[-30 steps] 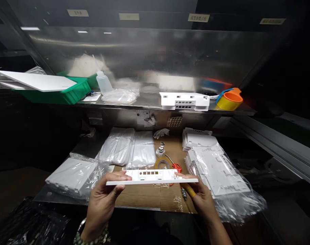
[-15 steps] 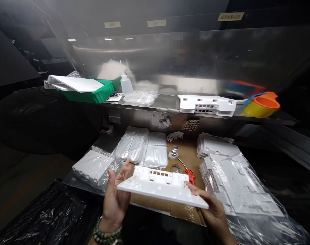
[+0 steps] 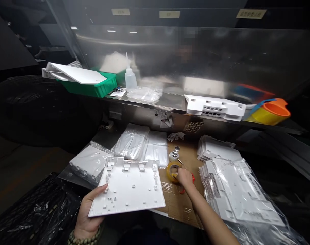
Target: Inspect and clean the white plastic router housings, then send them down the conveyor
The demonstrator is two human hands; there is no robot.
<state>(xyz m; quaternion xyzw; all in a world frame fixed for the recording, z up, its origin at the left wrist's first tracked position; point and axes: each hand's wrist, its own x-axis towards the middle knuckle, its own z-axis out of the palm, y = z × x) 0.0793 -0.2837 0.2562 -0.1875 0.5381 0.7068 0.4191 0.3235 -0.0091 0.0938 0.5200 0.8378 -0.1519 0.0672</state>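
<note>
A flat white plastic cover (image 3: 131, 195) with small clips and posts on its inner face is held by my left hand (image 3: 87, 211), thumb on top at its left edge. The cover is tilted towards me. Over the cardboard, my right hand (image 3: 185, 177) has its fingers closed beside a roll of yellow-brown tape (image 3: 169, 174). A small yellow piece (image 3: 174, 175) shows at the fingertips, but I cannot make out what they hold. A red-handled tool (image 3: 193, 178) lies partly beneath this hand. Behind stands a small dispenser bottle (image 3: 174, 154) with its metal lid raised.
Bagged white panels (image 3: 87, 161) lie at left, beside stacks of clear plastic bags (image 3: 132, 141). More white panels (image 3: 241, 190) are stacked at right under plastic. The shelf above holds a green bin (image 3: 93, 89), a squeeze bottle (image 3: 131, 80), a white housing (image 3: 214, 108) and yellow-orange tape rolls (image 3: 271, 112).
My right hand has let go of the white cover and moved to the tape roll. The cover has moved left and turned its inner face up in my left hand.
</note>
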